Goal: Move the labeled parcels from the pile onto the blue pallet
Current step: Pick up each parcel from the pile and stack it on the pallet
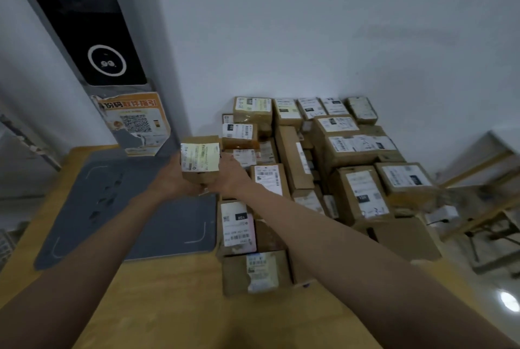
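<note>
I hold a small brown cardboard parcel (200, 160) with a pale yellow label facing me, lifted above the far edge of a grey-blue pad (135, 208). My left hand (171, 177) grips its left and lower side, and my right hand (229, 175) grips its right side. To the right lies the pile of labeled parcels (309, 174), several brown boxes with white labels packed side by side. No pallet other than the grey-blue pad shows.
The pad lies on a yellow wooden table (174, 306). Behind it stands a grey scanner column (92, 39) with a dark screen and an orange QR poster (138, 126). A white wall backs the pile. Yellow shelf frames (484, 208) stand at the right.
</note>
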Tool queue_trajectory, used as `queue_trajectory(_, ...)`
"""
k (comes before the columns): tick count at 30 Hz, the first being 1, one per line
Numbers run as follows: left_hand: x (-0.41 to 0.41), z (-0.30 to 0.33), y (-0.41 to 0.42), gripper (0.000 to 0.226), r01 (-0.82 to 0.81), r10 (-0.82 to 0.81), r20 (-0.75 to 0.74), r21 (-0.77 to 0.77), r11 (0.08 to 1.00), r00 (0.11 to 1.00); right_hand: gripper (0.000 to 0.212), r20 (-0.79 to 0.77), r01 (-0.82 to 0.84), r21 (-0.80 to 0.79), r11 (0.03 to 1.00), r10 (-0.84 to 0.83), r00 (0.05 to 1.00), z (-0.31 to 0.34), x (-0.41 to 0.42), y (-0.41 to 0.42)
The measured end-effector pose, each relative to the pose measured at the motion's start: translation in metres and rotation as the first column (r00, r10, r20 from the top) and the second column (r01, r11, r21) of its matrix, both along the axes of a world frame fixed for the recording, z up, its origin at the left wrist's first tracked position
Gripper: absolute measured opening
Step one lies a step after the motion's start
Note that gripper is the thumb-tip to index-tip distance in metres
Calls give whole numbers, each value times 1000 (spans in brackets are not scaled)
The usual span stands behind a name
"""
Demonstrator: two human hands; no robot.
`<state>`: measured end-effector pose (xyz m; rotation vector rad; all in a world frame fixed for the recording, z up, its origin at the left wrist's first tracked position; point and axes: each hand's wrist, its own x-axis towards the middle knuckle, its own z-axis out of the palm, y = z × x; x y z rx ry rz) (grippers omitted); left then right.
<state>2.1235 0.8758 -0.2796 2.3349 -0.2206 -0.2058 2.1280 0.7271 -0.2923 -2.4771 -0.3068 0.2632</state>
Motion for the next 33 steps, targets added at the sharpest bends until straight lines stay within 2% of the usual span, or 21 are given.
queue_trajectory(3, -6, 6, -22, 61, 73, -73, -1, -33, 997, 997, 52, 84, 10, 29, 1000, -12, 996, 15, -19, -29)
queue_trajectory(8, -13, 18, -73, 77, 112, -114, -4, -162, 980, 994, 66, -2, 69, 47, 997, -69, 998, 53, -44, -96)
queue_trajectory(12, -23, 24, -121, 85, 104, -108, -22, -140, 985, 994, 72, -87, 129, 26, 991, -126, 988, 64, -58, -154)
queue_trajectory(14, -29, 23, -147, 89, 95, -99, -37, -95, 991, 994, 73, -66, 109, 37, 993, -107, 992, 65, -67, -180)
queue_trajectory(17, -40, 19, -184, 110, 38, -35, -59, 60, 997, 998, 79, -113, 166, 73, 983, -157, 981, 61, -81, -221)
queue_trajectory(21, -63, 11, -227, 110, 56, -50, -55, 104, 993, 997, 82, -171, 187, 31, 982, -179, 969, 44, -93, -263)
queue_trajectory(26, -86, -2, -260, 90, 97, -86, -64, 193, 976, 994, 72, -205, 161, -5, 987, -158, 966, 19, -108, -291)
queue_trajectory(29, -95, -18, -270, 88, 77, -46, -125, 260, 963, 991, 70, -262, 134, -24, 991, -136, 955, 3, -113, -298)
queue_trajectory(33, -97, -46, -274, 82, 128, -74, -152, 382, 915, 986, 62, -288, 92, -61, 994, -106, 952, -19, -115, -297)
